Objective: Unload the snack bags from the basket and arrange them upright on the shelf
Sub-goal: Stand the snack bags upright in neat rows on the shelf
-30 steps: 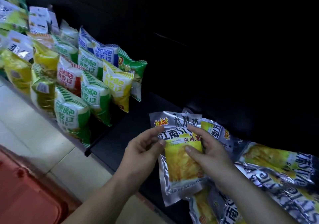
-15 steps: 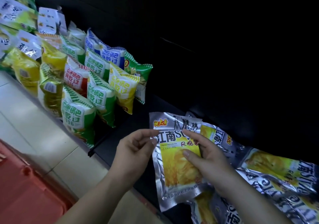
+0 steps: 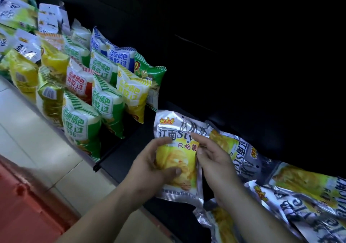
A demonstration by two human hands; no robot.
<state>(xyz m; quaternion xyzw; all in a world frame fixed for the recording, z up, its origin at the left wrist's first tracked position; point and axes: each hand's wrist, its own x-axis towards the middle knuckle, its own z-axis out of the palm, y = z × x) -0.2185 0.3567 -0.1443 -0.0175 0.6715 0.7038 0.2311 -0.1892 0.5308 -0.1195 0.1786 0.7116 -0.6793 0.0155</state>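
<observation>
A silver and yellow chip bag (image 3: pixel 179 160) stands nearly upright on the dark shelf (image 3: pixel 119 160). My left hand (image 3: pixel 153 169) grips its left side, thumb across the front and fingers curled at its upper edge. My right hand (image 3: pixel 215 160) holds the bag's right edge with curled fingers. More silver chip bags (image 3: pixel 243 156) lie flat and overlapping to the right. A corner of the red basket (image 3: pixel 24 205) shows at the lower left.
Rows of green, red, yellow and blue snack bags (image 3: pixel 104 100) stand upright on the shelf's left section, behind a black divider (image 3: pixel 112 149). Pale floor tiles (image 3: pixel 37 140) run in front. The shelf's back is dark.
My left hand has moved onto the bag's front and now grips it. My right hand has slid off the front to the right edge. The bag sits a little more upright.
</observation>
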